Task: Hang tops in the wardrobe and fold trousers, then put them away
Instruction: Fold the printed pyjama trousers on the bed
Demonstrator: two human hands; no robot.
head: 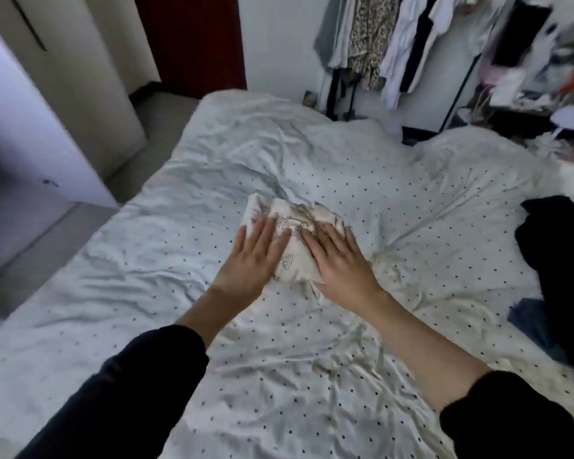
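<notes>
Item: folded trousers (292, 240), pale w/ print, mid-bed (312, 376), small bundle. Long axis runs upper-left to lower-right, away from person.
L hand (256, 256): flat on bundle's left half, fingers straight, gripping nothing.
R hand (342, 260): flat on right half, same; neither nearer.
Judgement: pressing the fold; pick-up next needs fingers under both sides.
Around: dark clothes (557, 260) right, well apart; rack (411, 44) beyond bed; wardrobe (30, 127) left. Nothing in the way.

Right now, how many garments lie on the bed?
3: a folded cream patterned garment under both hands mid-bed, a black garment at the right edge, a blue one below it. More may lie out of frame.
</notes>
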